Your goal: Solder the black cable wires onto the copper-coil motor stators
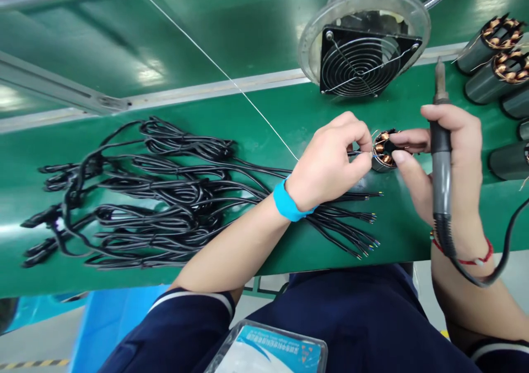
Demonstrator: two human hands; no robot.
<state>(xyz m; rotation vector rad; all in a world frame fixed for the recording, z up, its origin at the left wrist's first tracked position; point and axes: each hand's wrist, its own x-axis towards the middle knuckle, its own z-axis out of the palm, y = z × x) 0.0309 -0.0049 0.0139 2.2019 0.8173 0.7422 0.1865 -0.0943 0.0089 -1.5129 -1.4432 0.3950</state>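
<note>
My left hand (336,158), with a blue wristband, pinches the end of a black cable beside a motor stator (382,158). Copper coils show around the stator's open top. On its other side my right hand (446,158) grips a soldering iron (442,180), tip pointing away from me. That hand's thumb and a fingertip also rest at the stator's rim. Coiled black power cables (165,196) lie to the left, and their stripped, coloured wire ends (367,246) fan out beneath my left wrist.
A round fan hood (367,59) with a wire guard stands behind the hands. Several more stators (491,75) lie along the right side. A thin white cord (215,64) slants down towards my left wrist. The green bench's front edge (256,271) is close to my body.
</note>
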